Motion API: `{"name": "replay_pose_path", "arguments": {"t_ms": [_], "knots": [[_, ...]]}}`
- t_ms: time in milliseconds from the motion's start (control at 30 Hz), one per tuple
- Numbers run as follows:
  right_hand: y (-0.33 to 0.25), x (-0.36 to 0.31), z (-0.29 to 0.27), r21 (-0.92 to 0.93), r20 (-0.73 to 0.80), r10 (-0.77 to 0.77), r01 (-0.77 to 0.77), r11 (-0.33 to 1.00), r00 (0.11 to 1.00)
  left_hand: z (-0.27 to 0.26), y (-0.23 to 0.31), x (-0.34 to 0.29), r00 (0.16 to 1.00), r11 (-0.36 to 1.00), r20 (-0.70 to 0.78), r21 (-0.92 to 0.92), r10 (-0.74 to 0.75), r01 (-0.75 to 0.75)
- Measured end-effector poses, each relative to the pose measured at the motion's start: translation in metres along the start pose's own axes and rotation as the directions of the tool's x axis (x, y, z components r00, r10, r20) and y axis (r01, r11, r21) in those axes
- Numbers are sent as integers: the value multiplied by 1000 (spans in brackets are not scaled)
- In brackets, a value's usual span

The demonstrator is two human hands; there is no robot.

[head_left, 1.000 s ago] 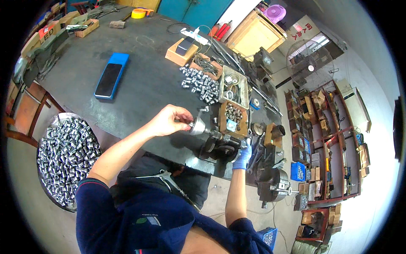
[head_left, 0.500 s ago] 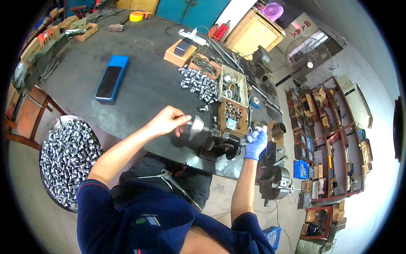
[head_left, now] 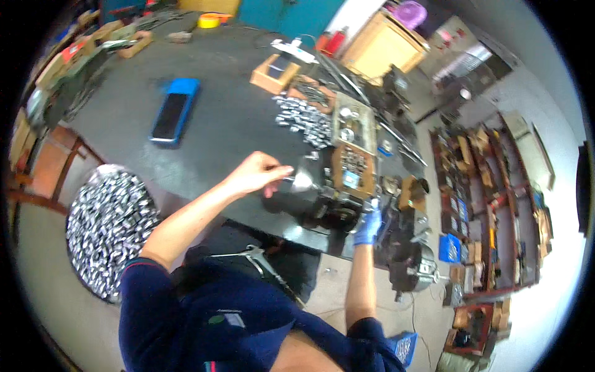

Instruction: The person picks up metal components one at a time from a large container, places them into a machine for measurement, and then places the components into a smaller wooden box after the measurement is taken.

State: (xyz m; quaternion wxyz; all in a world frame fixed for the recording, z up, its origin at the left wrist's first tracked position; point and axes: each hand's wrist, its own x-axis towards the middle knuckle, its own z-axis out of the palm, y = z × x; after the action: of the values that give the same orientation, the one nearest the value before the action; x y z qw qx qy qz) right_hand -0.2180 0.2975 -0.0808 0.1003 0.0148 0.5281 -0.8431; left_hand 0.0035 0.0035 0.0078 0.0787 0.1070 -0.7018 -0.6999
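My bare left hand (head_left: 255, 176) is closed in a pinch at the narrow shiny end of a cone-shaped metal piece (head_left: 304, 176). Something small and shiny shows at its fingertips, too blurred to name. The cone sits at the left end of a dark metal bench fixture (head_left: 331, 212) near the table's front edge. At the fixture's right end is my right hand (head_left: 369, 224), in a blue glove, its fingers curled. What they grip is smeared by motion. Behind the fixture stand a cardboard box of small metal parts (head_left: 353, 168) and a pile of shiny metal fittings (head_left: 304, 121).
A large round container of metal fittings (head_left: 111, 232) stands at the left, beside a wooden chair (head_left: 52, 164). On the dark table (head_left: 223, 111) lies a blue-cased device (head_left: 173, 113). A machine with a round chuck (head_left: 414, 266) is right of my right hand; shelves (head_left: 489, 204) line the wall.
The whole view has shifted and blurred. My right hand has come nearer to me and slightly left along the fixture's end. The left hand remains pinched at the cone.
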Motion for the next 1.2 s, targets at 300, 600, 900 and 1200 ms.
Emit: {"name": "replay_pose_path", "arguments": {"t_ms": [300, 600, 900, 1200], "knots": [[-78, -37, 41, 272, 258, -251, 179, 945, 933, -119, -15, -152, 911, 897, -411, 393, -27, 204], [-25, -77, -37, 160, 24, -125, 120, 980, 992, -188, -44, -294, 604, 12, -778, 615, 173, 788], [18, -33, -20, 272, -81, 5, 17, 962, 997, -78, -16, -37, 965, 614, -138, 788, 225, -30], [10, -58, -19, 263, -71, -10, 28, 964, 997, 42, -57, 158, 937, 433, 170, 852, 305, -296]]}}
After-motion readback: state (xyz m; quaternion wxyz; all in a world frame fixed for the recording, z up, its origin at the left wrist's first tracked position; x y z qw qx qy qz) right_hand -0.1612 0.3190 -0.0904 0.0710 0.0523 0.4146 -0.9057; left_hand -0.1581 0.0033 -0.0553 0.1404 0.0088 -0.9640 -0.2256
